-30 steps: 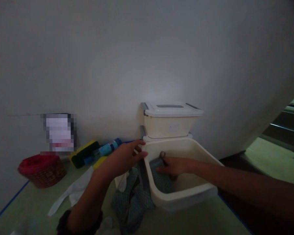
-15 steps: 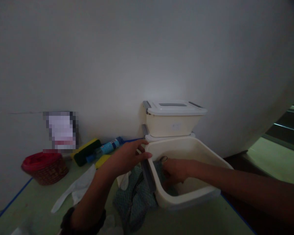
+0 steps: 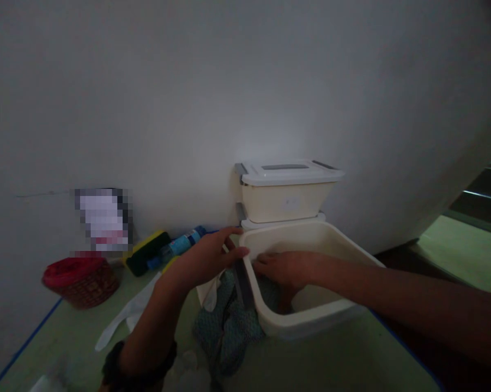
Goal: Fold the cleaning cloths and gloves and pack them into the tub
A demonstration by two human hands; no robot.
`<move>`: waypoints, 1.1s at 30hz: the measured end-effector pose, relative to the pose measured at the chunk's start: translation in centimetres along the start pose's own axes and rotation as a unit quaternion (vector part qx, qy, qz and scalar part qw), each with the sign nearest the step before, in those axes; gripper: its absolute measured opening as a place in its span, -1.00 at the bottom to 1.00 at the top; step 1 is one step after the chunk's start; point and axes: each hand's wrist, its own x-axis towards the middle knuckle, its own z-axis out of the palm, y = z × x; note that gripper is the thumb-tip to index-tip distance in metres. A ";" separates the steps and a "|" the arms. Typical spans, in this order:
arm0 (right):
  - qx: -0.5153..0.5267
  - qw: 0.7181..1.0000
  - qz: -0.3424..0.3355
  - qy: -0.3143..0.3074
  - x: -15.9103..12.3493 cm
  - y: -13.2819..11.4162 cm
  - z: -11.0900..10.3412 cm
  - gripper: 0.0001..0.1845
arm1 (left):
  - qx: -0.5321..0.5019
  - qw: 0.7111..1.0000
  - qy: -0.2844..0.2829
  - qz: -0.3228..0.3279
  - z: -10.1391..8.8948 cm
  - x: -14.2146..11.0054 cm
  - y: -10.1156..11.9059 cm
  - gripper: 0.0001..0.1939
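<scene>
My left hand [image 3: 218, 253] is at the left rim of an open white storage box [image 3: 310, 321], its thumb resting on the rim and its fingers bent around the back left corner. Inside that box, my right hand [image 3: 284, 269] reaches down with fingers stretched toward the left wall. It presses on a blue-grey knitted cloth [image 3: 270, 294], mostly covered by the hand. More blue-grey knitted fabric [image 3: 232, 332] lies bunched on the table against the box's outer left side, below a grey latch [image 3: 243, 283]. A pale glove-like piece [image 3: 211, 296] sits beside it.
Behind stands a lidded white box [image 3: 288, 198] on another white lid. To the left are a red-lined basket [image 3: 82, 286], a yellow and dark green sponge [image 3: 149, 253], a blue-labelled bottle [image 3: 182, 245] and a white cloth or glove [image 3: 126, 318]. The table's blue edge [image 3: 412, 354] runs at right.
My right hand has shifted from gripping the cloth near its small loop to lying flatter against it, farther left in the box. The loop is now hidden. My left hand stays at the rim.
</scene>
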 end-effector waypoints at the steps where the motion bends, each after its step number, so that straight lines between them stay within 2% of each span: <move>1: -0.028 0.999 -0.006 -0.022 0.0 -0.2 -0.4 -0.20 | 0.002 1.000 0.002 0.000 0.0 0.0 0.0 -0.50; 2: -0.064 0.997 -0.012 -0.048 -0.1 -0.4 -0.9 -0.23 | 0.007 1.000 0.007 0.003 0.0 -0.1 0.0 -0.50; 4: -0.095 0.994 -0.007 -0.057 -0.5 -0.8 -1.9 -0.36 | 0.022 0.999 0.025 0.013 0.0 -0.3 0.1 -0.49; 7: -0.103 0.994 0.015 -0.012 -1.3 -1.2 -3.2 -0.58 | 0.060 0.996 0.071 0.017 -0.1 -1.0 0.2 -0.53; 10: -0.100 0.993 0.027 0.053 -2.4 -2.0 -4.1 -0.65 | 0.116 0.988 0.100 0.000 -0.6 -2.5 -0.1 -0.70; 12: -0.090 0.991 0.029 0.098 -3.1 -3.0 -4.5 -0.68 | 0.153 0.985 0.073 -0.010 -0.8 -3.9 -0.6 -0.73; 14: -0.080 0.987 0.030 0.133 -3.5 -4.2 -4.7 -0.71 | 0.164 0.986 0.016 -0.013 -0.5 -5.3 -1.2 -0.71; 17: -0.069 0.982 0.027 0.171 -3.5 -5.9 -4.3 -0.71 | 0.161 0.985 -0.047 -0.038 1.4 -6.4 -2.0 -0.67; 19: -0.043 0.977 0.025 0.207 -3.1 -6.7 -3.5 -0.68 | 0.164 0.984 -0.063 -0.021 3.2 -6.3 -2.4 -0.65; 21: -0.005 0.971 0.027 0.238 -2.7 -6.9 -2.4 -0.62 | 0.160 0.985 -0.069 -0.003 4.5 -5.8 -2.6 -0.74; 23: 0.029 0.970 0.031 0.238 -2.3 -6.8 -1.3 -0.58 | 0.144 0.987 -0.074 0.016 4.8 -5.4 -2.6 -0.82; 25: 0.052 0.974 0.030 0.220 -2.2 -6.4 -0.6 -0.60 | 0.119 0.990 -0.075 0.035 3.8 -5.3 -2.6 -0.82; 28: 0.052 0.973 0.022 0.222 -2.3 -5.9 -0.4 -0.65 | 0.059 0.995 -0.058 0.050 1.1 -5.6 -2.7 -0.76; 30: 0.029 0.967 0.013 0.255 -2.4 -6.0 -0.8 -0.66 | -0.080 0.996 -0.030 0.040 -0.6 -6.0 -2.8 -0.76; 33: 0.017 0.951 -0.001 0.309 -2.5 -7.5 -1.8 -0.67 | -0.255 0.967 0.015 0.007 -2.4 -6.8 -2.8 -0.75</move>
